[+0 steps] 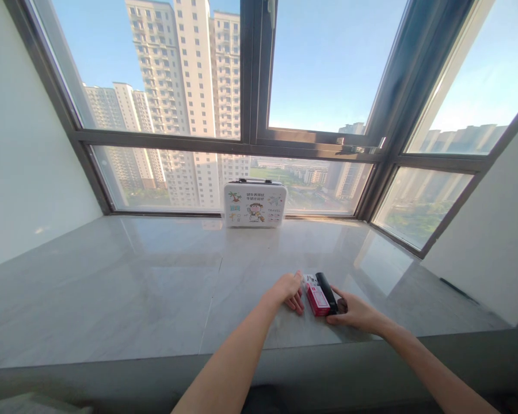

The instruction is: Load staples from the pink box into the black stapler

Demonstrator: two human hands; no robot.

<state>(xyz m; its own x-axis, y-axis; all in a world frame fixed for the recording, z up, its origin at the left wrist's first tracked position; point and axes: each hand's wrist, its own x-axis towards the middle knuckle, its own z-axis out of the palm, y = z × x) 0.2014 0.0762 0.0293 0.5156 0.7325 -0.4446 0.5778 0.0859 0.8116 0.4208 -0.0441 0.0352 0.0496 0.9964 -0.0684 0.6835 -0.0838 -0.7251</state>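
A small red and white box [317,299] lies on the grey marble sill, with a long black stapler [326,292] right alongside it. My right hand [349,310] grips the stapler from the right, fingers toward its far part and thumb at its near end. On the box's left side is my left hand [290,292], its thumb close to the box's far left corner and its fingers loosely bent and apart. Whether the left thumb touches the box I cannot tell. The left hand holds nothing that I can see.
A white carry case [255,204] with cartoon prints and a dark handle stands upright against the window [315,190]. The marble sill [147,287] ends in a front edge near my forearms. A thin dark strip [457,289] lies along the right wall.
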